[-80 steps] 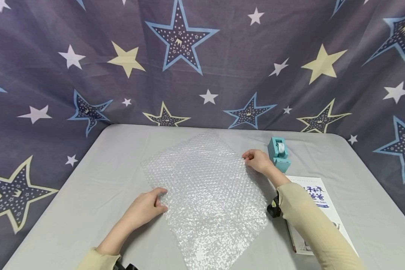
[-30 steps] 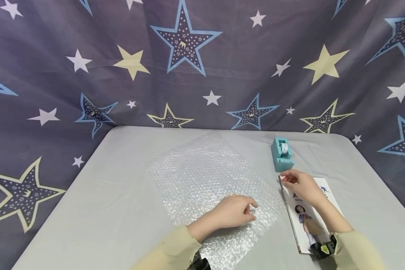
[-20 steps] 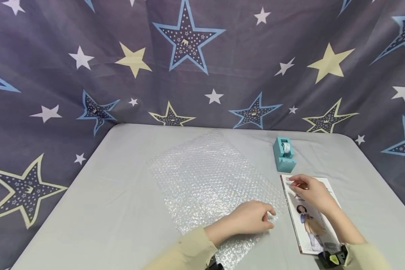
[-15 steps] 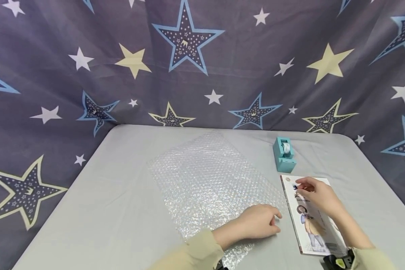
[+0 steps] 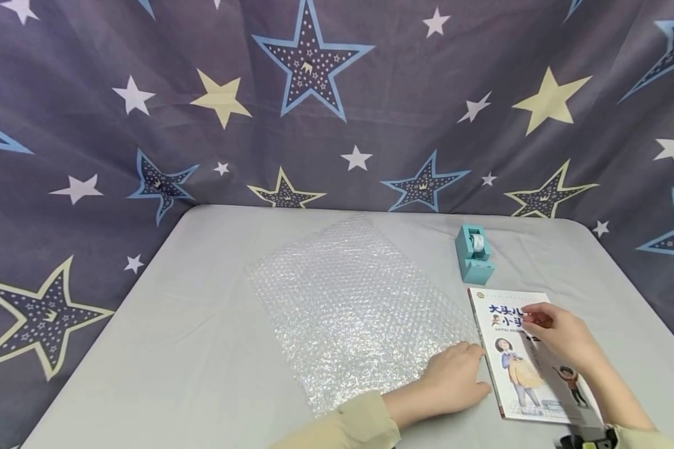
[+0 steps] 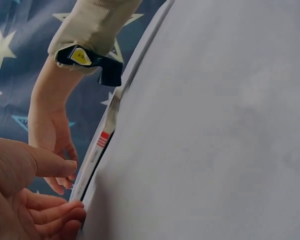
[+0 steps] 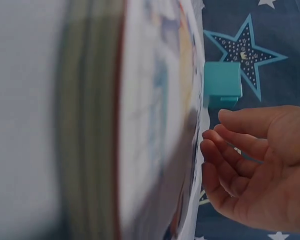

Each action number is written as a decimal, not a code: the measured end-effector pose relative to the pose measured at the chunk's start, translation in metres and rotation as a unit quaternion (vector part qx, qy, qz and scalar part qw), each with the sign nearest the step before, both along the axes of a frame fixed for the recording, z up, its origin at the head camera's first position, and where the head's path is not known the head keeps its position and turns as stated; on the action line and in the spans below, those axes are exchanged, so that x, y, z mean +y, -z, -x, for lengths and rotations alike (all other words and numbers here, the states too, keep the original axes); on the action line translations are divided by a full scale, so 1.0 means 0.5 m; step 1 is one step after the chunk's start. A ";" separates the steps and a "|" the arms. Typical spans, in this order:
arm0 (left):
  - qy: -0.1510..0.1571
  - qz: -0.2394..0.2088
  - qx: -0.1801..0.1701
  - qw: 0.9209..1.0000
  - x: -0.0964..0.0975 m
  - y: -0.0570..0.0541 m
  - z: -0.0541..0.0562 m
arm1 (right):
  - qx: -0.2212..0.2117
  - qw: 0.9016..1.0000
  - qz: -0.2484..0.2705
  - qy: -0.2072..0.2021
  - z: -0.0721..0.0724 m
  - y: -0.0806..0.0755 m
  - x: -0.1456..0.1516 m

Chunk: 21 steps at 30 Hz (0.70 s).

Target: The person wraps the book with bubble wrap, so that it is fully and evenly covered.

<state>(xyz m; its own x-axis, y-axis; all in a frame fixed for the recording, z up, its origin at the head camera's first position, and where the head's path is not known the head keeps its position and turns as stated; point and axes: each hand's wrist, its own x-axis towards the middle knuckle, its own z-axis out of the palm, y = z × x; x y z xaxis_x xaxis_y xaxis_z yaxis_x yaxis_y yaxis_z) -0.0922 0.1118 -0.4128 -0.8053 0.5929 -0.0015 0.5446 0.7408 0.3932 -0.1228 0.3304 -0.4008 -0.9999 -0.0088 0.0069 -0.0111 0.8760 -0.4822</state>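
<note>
A white picture book (image 5: 519,393) with Chinese lettering and drawn figures lies flat at the table's right. My left hand (image 5: 451,380) is at its left edge, fingertips by the spine (image 6: 96,152). In the left wrist view the thumb and fingers stand apart near that spine; whether they touch it I cannot tell. Over the cover hovers my right hand (image 5: 569,337), fingers loosely bent and holding nothing, as the right wrist view also shows. A sheet of clear bubble wrap (image 5: 359,293) lies flat to the book's left, its near right part hidden under my left forearm.
A teal tape dispenser (image 5: 474,257) with a roll of tape stands just behind the book. Grey cloth covers the table (image 5: 191,337). A dark curtain (image 5: 370,93) with stars hangs along the back and sides.
My left hand has left the bubble wrap's left edge and crossed right to the book. My right hand has gone from the wrap's upper right edge to above the book, drifting rightward over its cover.
</note>
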 end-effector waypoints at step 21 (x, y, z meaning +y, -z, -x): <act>-0.019 0.091 0.011 0.996 0.033 0.014 -0.014 | -0.100 0.991 -0.031 0.079 -0.038 0.007 0.095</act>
